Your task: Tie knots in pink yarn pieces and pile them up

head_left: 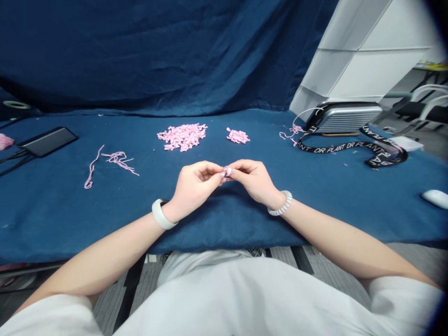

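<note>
Above the near part of the blue-covered table, my left hand [196, 182] and my right hand [252, 179] meet at the fingertips, thumb and forefinger of each pinched together. A tiny pale pink spot shows between the tips; whether it is a bit of yarn or a nail is too small to tell. Beyond the hands lies a wide heap of small pink knotted yarn pieces [183, 136]. A smaller heap of similar pink pieces [238, 136] sits to its right. Off to the left are loose pink yarn strands [121, 160] and a folded length of pink yarn [91, 170].
A black device with cables [49, 141] and a pink ball [5, 141] lie at the left. On the right are a silver ribbed case [350, 119], a black lettered lanyard [329, 149], pink scraps [296, 129] and a white mouse [436, 198]. A blue curtain [157, 56] hangs behind.
</note>
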Demonstrator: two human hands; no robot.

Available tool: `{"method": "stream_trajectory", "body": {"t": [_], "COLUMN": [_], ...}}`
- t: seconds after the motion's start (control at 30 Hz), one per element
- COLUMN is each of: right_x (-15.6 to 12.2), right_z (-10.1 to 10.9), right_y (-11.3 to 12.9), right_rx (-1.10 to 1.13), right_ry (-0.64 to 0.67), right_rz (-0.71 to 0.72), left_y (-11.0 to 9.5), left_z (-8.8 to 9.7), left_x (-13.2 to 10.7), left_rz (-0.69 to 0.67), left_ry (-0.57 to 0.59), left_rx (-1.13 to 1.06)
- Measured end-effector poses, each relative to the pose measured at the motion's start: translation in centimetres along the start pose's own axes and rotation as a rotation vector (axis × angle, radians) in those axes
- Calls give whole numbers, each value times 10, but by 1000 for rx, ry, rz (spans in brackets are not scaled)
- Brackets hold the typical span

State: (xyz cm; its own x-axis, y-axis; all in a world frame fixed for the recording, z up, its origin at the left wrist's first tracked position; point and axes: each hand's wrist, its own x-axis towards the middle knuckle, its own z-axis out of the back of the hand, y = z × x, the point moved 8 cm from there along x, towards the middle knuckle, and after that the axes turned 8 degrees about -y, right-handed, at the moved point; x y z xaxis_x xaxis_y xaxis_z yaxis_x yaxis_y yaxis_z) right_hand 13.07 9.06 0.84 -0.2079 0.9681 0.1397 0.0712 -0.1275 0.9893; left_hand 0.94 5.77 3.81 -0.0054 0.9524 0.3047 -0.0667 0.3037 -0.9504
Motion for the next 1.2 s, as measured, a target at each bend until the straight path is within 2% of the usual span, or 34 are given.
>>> {"method": "stream_trajectory", "body": {"t": [0.27, 0.47, 0.67, 0.77, 0.9, 1.0, 1.2], "right_x": [0, 2, 3, 3, 0, -2, -4], "right_z": [1, 6, 11, 9, 0, -5, -8], "right_y": [1, 2, -1, -3, -4, 0, 4], "right_rx": [-31, -100, -82, -53, -22, -83, -321], "right_ry": [-6, -30, -17, 26, 160, 204, 154], "right_rz": [-1, -15, -41, -73, -104, -65, -2], "left_y": [-1, 3, 10, 13, 21, 25, 29], "left_z": [1, 8, 9, 9, 7, 5, 0], "left_x": [3, 8, 12, 13, 12, 11, 9], "left_rz": [16, 5, 51, 93, 208, 257, 265], "left_ry": [-3, -20, -10, -22, -11, 15, 65], "left_rx": [25, 123, 48, 12, -51, -71, -57]}}
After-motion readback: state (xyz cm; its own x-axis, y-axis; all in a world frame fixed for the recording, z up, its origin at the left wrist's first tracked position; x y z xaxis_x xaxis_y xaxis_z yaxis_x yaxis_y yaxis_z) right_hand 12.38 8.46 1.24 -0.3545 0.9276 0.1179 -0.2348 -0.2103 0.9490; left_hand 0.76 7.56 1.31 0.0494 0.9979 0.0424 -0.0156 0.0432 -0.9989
